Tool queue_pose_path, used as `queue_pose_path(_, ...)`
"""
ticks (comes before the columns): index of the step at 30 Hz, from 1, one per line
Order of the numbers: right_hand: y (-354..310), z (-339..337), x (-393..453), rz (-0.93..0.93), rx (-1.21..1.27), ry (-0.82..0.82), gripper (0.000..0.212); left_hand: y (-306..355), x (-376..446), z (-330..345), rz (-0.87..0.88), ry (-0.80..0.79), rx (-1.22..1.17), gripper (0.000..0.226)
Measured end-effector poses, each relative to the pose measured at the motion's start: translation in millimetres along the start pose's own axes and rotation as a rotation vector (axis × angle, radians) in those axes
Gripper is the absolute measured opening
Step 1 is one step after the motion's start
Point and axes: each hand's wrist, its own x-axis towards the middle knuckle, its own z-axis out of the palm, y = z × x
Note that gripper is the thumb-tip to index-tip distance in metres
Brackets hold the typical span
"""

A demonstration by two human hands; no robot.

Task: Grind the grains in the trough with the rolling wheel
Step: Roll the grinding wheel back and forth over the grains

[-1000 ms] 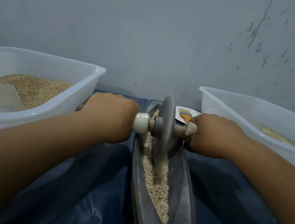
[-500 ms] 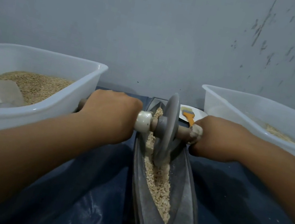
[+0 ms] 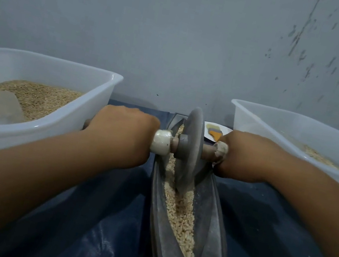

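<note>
Left hand (image 3: pixel 120 135) and right hand (image 3: pixel 247 156) wrapped around the axle ends of the wheel (image 3: pixel 189 150), standing upright in the trough (image 3: pixel 211 231) toward its far end, rim touching grains (image 3: pixel 182 219).

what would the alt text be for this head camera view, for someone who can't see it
Two hands, left and right, grip the axle of a grey wheel standing in a narrow trough of grain. A white tub of grain sits on each side.

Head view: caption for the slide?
Both hands grip the axle, wheel standing in the trough's grains.
</note>
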Motion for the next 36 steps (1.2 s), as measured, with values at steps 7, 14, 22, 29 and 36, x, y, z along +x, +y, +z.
queue_pose_path(7, -8.1, 0.9, 25.5, 0.070, -0.100, 0.257, 0.020, 4.0, 29.0, 2.4, -0.085, -0.065, -0.082, 0.020)
queue_pose_path(14, -0.7, -3.8, 0.7, -0.047, 0.014, -0.070, 0.014, -0.7, -4.9, 2.3, -0.007, 0.001, -0.005, 0.032)
queue_pose_path(22, -13.0, -11.5, 28.8, -0.006, -0.158, 0.155, 0.021, 1.3, 27.9, 8.5, -0.107, -0.084, -0.120, 0.022)
queue_pose_path(29, 0.8, 4.6, 3.0, -0.077, -0.128, 0.067, 0.021, -0.3, 2.9, 7.6, 0.012, 0.079, 0.027, 0.035)
queue_pose_path(36, -12.8, -11.7, 25.5, -0.011, -0.128, 0.145, 0.021, 1.5, 30.3, 7.6, -0.075, -0.087, -0.107, 0.021)
